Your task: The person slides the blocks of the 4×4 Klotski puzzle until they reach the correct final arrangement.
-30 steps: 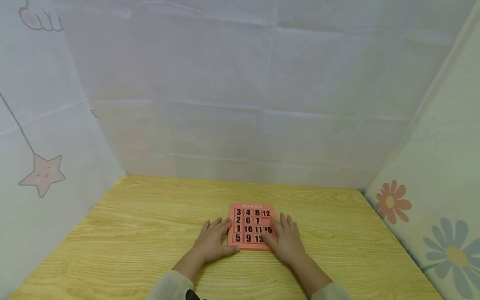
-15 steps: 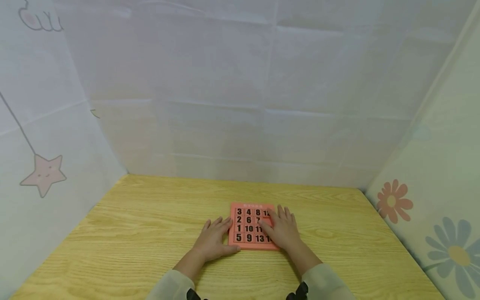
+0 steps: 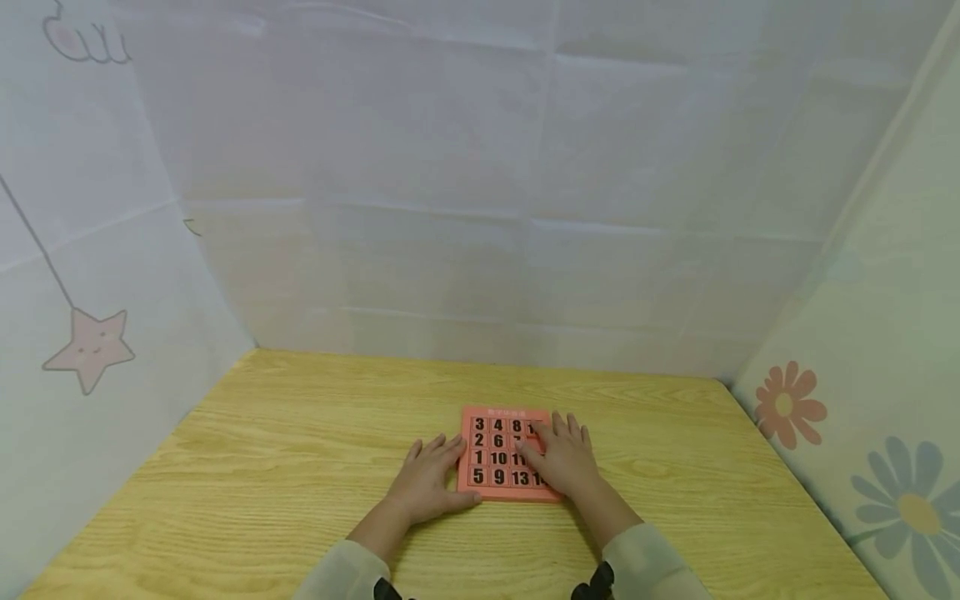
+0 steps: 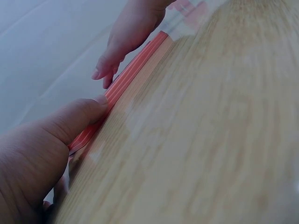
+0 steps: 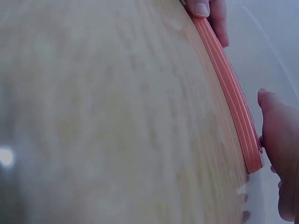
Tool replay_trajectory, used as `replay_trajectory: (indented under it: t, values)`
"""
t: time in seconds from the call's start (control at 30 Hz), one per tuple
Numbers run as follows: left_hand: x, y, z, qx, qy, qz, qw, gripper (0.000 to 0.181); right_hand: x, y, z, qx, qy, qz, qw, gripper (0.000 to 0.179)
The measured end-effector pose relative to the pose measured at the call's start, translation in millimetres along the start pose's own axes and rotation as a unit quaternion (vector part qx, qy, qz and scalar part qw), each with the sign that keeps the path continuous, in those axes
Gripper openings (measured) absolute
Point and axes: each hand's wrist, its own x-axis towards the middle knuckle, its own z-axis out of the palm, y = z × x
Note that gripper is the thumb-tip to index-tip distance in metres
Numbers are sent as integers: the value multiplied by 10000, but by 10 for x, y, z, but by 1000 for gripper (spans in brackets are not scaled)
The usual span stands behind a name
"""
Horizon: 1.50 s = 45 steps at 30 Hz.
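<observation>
A pink-orange number slide puzzle (image 3: 487, 493) lies flat on the table, its black-numbered tiles in rows. My left hand (image 3: 423, 485) holds its near left corner, fingers along the left side and thumb on the front edge. The left wrist view shows that thumb (image 4: 81, 114) against the ridged front side. Over the right part of the puzzle is my right hand (image 3: 567, 460), its index fingertip on the 12 tile near the top right and the thumb raised. It covers several right-hand tiles. In the right wrist view, the right thumb (image 5: 268, 100) stands apart from the frame.
The wood-grain table (image 3: 300, 433) extends around the puzzle on all sides. Pale cloth walls (image 3: 450, 208) enclose it at the back, left and right, printed with a star (image 3: 88, 350) and flowers (image 3: 783, 404).
My right hand has moved up and left over the puzzle, from its lower right tiles to the top right ones, then shifted only slightly. My left hand stays at the corner.
</observation>
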Motion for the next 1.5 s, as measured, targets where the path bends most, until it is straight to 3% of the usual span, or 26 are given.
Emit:
replay_trajectory:
  t: [0.73,1.2,1.5]
  values:
    - [8,19,6,29,49,-91,9999,93,-254,3,-14,42,99,-320,9994,65]
    - [13,-3,27,47,25,-95,9999,93,-225,-44,18,64,167,-220,9996,68]
    - [17,2,15,46,-18,-88,9999,94,-152,-254,63,133,160,-177,9996,69]
